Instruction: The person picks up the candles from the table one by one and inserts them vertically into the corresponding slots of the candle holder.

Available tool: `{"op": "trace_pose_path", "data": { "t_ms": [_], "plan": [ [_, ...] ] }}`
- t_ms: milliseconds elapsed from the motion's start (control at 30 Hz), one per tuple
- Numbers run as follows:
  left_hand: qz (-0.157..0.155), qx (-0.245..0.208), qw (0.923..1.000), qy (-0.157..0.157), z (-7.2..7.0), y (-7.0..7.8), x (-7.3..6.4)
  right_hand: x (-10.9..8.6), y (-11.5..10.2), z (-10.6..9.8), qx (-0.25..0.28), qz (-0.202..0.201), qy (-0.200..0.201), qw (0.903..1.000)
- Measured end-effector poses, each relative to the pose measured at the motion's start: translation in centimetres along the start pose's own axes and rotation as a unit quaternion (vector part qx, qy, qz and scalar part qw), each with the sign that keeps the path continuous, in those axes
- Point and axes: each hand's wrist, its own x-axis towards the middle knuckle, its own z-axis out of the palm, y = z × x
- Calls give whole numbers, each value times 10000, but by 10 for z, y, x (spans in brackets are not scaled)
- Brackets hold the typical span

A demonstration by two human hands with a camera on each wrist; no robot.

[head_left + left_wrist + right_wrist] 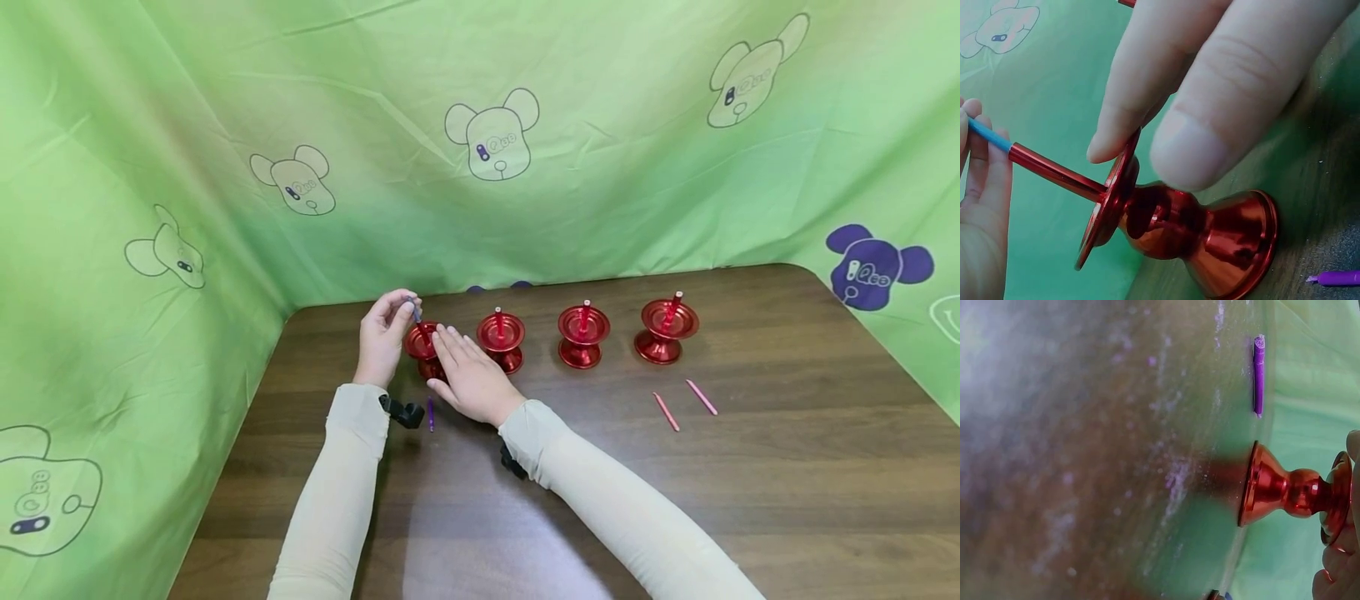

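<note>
My left hand [382, 337] pinches a slim blue candle [988, 134] between thumb and fingers. The candle's lower end meets the mouth of the red tube on the leftmost shiny red candle holder [1166, 222]; how deep it sits is hidden. My right hand [476, 379] steadies that holder by its dish, fingers at the rim and thumb beside the stem. The holder stands upright on the table. A purple candle [431, 414] lies on the table just in front of it, below both hands.
Three more red holders stand in a row to the right: one beside my right hand [501, 332], a middle one [583, 329] and a far right one [666, 325]. A coral candle [666, 412] and a pink candle [702, 397] lie in front. Green cloth [390, 225] hangs behind the wooden table [780, 492].
</note>
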Motion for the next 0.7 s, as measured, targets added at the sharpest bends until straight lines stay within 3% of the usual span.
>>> {"op": "trace_pose_path", "data": {
  "t_ms": [267, 433, 567, 700],
  "plan": [
    [-105, 125, 9999, 41, 2, 5, -2, 0, 1, 0, -5, 24, 0, 10000],
    [-120, 211, 9997, 8, 5, 20, -5, 1, 0, 1, -40, 25, -8, 10000],
    [-34, 298, 9995, -26, 8, 30, -10, 1, 0, 1, -42, 40, -27, 10000],
    [88, 413, 9991, -39, 9, 30, -12, 0, 0, 1, -104, 58, -40, 9999]
  ]
}}
